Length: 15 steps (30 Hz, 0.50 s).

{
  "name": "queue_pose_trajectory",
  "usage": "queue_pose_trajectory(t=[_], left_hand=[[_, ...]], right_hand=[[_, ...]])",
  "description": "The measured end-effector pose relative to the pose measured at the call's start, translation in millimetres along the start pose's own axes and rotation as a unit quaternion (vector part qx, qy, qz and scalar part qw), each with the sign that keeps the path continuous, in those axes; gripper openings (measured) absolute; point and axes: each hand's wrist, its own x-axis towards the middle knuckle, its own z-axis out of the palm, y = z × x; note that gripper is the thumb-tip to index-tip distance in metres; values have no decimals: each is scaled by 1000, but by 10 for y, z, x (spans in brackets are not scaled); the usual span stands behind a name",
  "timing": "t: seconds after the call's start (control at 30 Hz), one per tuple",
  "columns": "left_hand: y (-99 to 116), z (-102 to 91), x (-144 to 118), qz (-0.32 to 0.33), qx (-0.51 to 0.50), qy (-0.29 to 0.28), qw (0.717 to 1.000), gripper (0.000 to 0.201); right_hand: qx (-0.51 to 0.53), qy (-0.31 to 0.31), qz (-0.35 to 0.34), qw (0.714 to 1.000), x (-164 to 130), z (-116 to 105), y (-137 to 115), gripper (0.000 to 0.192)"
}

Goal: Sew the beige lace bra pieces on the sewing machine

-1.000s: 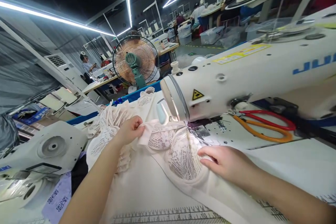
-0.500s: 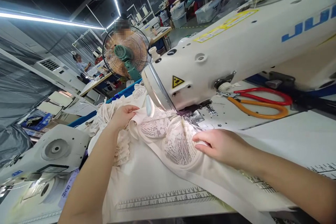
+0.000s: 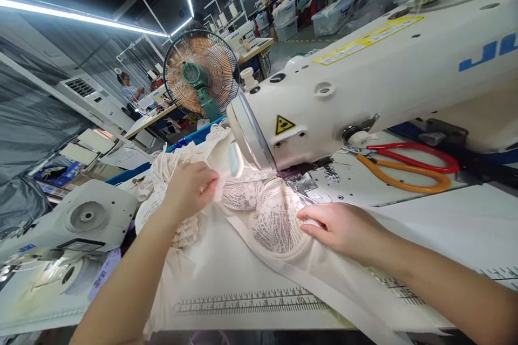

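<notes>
A pale lace bra (image 3: 279, 221) lies under the head of a white sewing machine (image 3: 311, 113), its upper edge at the needle area. My left hand (image 3: 192, 188) is closed on the bra's far left end, fingers pinched together and slightly blurred. On the near right side of the lace cup, my right hand (image 3: 338, 226) pinches the fabric between thumb and fingers. A wide band of the bra trails from the cup toward the table's front edge. The needle and presser foot are mostly hidden by the machine head.
Scissors (image 3: 408, 167) with red and orange handles lie on the machine bed at right. A heap of pale lace pieces (image 3: 162, 178) sits behind my left hand. Printed rulers (image 3: 251, 302) run along the table front. A second machine (image 3: 84, 221) stands left, a fan (image 3: 201, 75) beyond.
My left hand has moved a little right and nearer, pulling in the bra's left end. The right hand stays on the cup's edge. The whole view has shifted slightly.
</notes>
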Motion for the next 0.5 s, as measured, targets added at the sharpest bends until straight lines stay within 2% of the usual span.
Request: queue_pose_trajectory(t=[0.03, 0.1, 0.13, 0.2, 0.27, 0.33, 0.5], left_hand=[[129, 38, -94, 51, 84, 33, 995, 18], [364, 173, -287, 160, 198, 94, 963, 25], [459, 260, -378, 215, 228, 119, 942, 26], [586, 443, -532, 292, 257, 133, 912, 22], [632, 600, -640, 312, 262, 113, 906, 17], [622, 700, -698, 302, 254, 89, 914, 14], [558, 692, -698, 296, 236, 72, 923, 16]], right_hand=[[-1, -3, -3, 1000, -2, -1, 3, 23], [-1, -10, -5, 1000, -8, 10, 21, 26], [0, -15, -2, 1000, -11, 20, 35, 27], [-2, -23, 9, 1000, -18, 44, 65, 30], [-7, -24, 18, 1000, -26, 65, 85, 32], [-13, -22, 24, 999, -31, 79, 90, 33], [-20, -14, 22, 999, -30, 87, 69, 32]])
